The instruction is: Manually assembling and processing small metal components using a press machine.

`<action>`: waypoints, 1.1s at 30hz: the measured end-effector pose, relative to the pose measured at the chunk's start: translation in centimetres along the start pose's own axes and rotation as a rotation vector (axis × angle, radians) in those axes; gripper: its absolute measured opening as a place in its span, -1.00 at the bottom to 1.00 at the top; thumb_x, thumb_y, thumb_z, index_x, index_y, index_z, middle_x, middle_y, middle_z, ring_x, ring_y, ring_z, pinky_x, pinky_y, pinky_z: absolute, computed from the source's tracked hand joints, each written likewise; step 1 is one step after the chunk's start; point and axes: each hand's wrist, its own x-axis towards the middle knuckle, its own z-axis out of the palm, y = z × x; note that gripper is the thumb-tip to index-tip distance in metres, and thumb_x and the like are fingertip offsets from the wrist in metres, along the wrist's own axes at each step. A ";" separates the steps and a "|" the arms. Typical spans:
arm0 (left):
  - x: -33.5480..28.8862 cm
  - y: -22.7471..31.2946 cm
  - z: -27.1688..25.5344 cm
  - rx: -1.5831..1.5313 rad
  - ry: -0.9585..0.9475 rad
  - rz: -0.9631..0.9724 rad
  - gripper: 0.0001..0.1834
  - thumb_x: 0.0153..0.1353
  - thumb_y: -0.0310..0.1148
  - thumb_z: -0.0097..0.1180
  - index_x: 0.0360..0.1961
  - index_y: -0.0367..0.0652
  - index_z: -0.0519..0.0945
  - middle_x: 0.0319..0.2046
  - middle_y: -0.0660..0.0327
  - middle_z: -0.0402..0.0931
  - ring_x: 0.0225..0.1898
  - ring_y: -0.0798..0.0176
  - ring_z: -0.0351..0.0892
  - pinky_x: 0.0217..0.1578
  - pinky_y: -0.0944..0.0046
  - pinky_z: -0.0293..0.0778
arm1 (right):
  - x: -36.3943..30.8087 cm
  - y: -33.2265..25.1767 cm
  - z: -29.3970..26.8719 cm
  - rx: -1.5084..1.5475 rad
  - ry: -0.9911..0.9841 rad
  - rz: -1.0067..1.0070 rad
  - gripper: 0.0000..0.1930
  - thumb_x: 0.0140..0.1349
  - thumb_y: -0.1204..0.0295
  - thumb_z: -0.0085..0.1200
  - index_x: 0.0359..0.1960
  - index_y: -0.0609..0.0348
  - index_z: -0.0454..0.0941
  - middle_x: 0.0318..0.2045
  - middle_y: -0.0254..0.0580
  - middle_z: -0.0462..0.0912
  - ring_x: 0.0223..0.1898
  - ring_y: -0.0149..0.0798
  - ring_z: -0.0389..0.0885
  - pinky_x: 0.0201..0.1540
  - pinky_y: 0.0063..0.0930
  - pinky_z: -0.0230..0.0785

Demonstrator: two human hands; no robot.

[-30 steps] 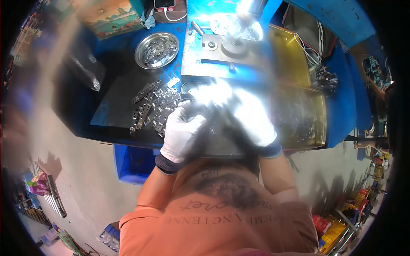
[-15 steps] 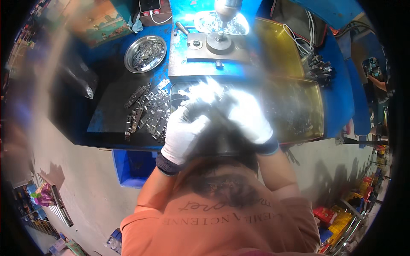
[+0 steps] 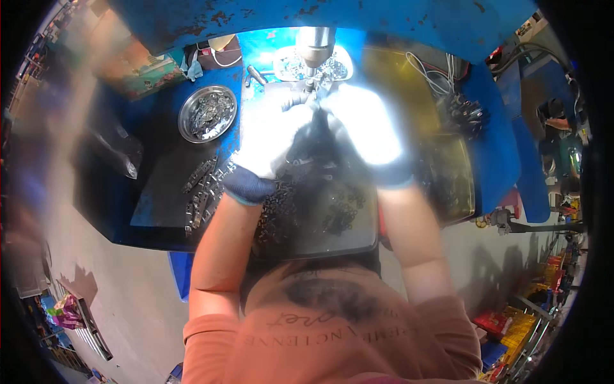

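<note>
Both of my hands wear white gloves with dark cuffs and are raised to the press, under the tip of its metal ram [image 3: 315, 48]. My left hand [image 3: 272, 131] has its fingertips drawn together just below the ram. Close beside it, the fingers of my right hand [image 3: 364, 125] are pinched at the same spot. Glare washes out the fingertips, and whatever small piece they hold cannot be made out. Below the hands stands a tray [image 3: 313, 249] with many small dark metal parts. The hands hide most of the press's base.
A round metal bowl [image 3: 208, 114] of small shiny parts stands at the left. Loose metal strips [image 3: 203, 185] lie on the dark bench. Behind the ram is a white dish [image 3: 345, 67] of bits. Yellow trays [image 3: 457, 179] and bundled dark parts [image 3: 465, 112] are at the right.
Both hands have moved forward and up from over the tray to the press's ram. The head view has shifted, showing the blue machine body above and more of the tray's parts.
</note>
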 end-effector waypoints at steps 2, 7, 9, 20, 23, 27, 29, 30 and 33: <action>1.2 -0.1 0.0 -0.066 0.025 0.008 -0.88 0.12 -0.37 0.09 -0.34 -0.16 0.55 -0.58 0.45 0.38 -0.60 0.61 0.27 -0.59 0.58 0.17 | 1.6 0.0 0.0 0.413 0.011 0.080 -0.87 0.08 0.42 0.15 -0.43 0.25 0.59 -0.65 -0.33 0.48 -0.70 -0.56 0.35 -0.68 -0.72 0.14; 3.4 -3.3 -1.7 0.443 0.091 0.270 -0.88 0.11 -0.36 0.11 -0.35 -0.14 0.56 -0.58 0.45 0.39 -0.61 0.60 0.25 -0.59 0.58 0.18 | 3.1 0.0 0.5 0.382 0.029 0.115 -0.84 0.07 0.41 0.17 -0.44 0.27 0.62 -0.68 -0.32 0.47 -0.72 -0.50 0.34 -0.68 -0.66 0.14; 2.9 -1.3 -0.3 0.208 0.090 0.134 -0.88 0.11 -0.35 0.11 -0.35 -0.14 0.57 -0.58 0.44 0.40 -0.62 0.60 0.25 -0.60 0.58 0.17 | 3.9 0.7 -0.8 0.548 -0.115 0.297 -0.83 0.07 0.39 0.17 -0.52 0.26 0.59 -0.69 -0.32 0.47 -0.74 -0.51 0.32 -0.68 -0.66 0.13; 2.1 0.5 -0.6 -0.080 0.104 -0.115 -0.80 0.14 -0.28 0.12 -0.27 -0.13 0.63 -0.60 0.44 0.41 -0.62 0.59 0.25 -0.61 0.56 0.15 | 3.2 0.8 -0.1 0.316 -0.004 0.000 -0.84 0.04 0.38 0.18 -0.54 0.22 0.60 -0.70 -0.29 0.47 -0.72 -0.50 0.35 -0.68 -0.63 0.14; 2.1 1.0 -0.6 0.026 0.065 -0.068 -0.80 0.14 -0.28 0.12 -0.27 -0.13 0.63 -0.58 0.43 0.43 -0.61 0.58 0.26 -0.61 0.56 0.16 | 3.9 0.7 -1.3 0.323 -0.090 0.033 -0.86 0.05 0.37 0.17 -0.47 0.19 0.63 -0.69 -0.29 0.48 -0.72 -0.50 0.36 -0.68 -0.63 0.14; 2.6 -0.2 -0.9 0.198 0.113 0.028 -0.80 0.14 -0.30 0.12 -0.26 -0.14 0.63 -0.57 0.42 0.44 -0.60 0.58 0.28 -0.60 0.57 0.17 | 5.4 1.7 -1.8 0.458 -0.223 0.400 -0.83 0.05 0.38 0.15 -0.39 0.22 0.62 -0.68 -0.31 0.47 -0.73 -0.50 0.33 -0.68 -0.66 0.12; 3.2 -1.5 -1.4 0.322 0.099 0.139 -0.80 0.14 -0.30 0.12 -0.26 -0.14 0.62 -0.56 0.41 0.45 -0.59 0.58 0.29 -0.60 0.57 0.17 | 4.4 0.9 -0.9 0.349 -0.130 0.305 -0.82 0.06 0.38 0.14 -0.39 0.25 0.61 -0.68 -0.31 0.47 -0.73 -0.50 0.33 -0.69 -0.66 0.10; 3.3 -1.8 -1.6 0.368 0.071 0.187 -0.80 0.14 -0.30 0.12 -0.25 -0.15 0.62 -0.55 0.41 0.46 -0.59 0.59 0.29 -0.60 0.57 0.18 | 4.0 0.6 -0.5 0.239 -0.036 0.210 -0.81 0.07 0.38 0.13 -0.39 0.27 0.61 -0.68 -0.32 0.47 -0.73 -0.50 0.32 -0.69 -0.67 0.09; 3.3 -2.2 -2.0 0.356 0.033 0.258 -0.79 0.14 -0.31 0.11 -0.24 -0.15 0.62 -0.53 0.41 0.47 -0.57 0.59 0.30 -0.59 0.57 0.19 | 5.0 1.3 -1.6 0.615 -0.228 0.401 -0.81 0.07 0.39 0.12 -0.42 0.31 0.60 -0.70 -0.33 0.46 -0.74 -0.51 0.32 -0.71 -0.68 0.05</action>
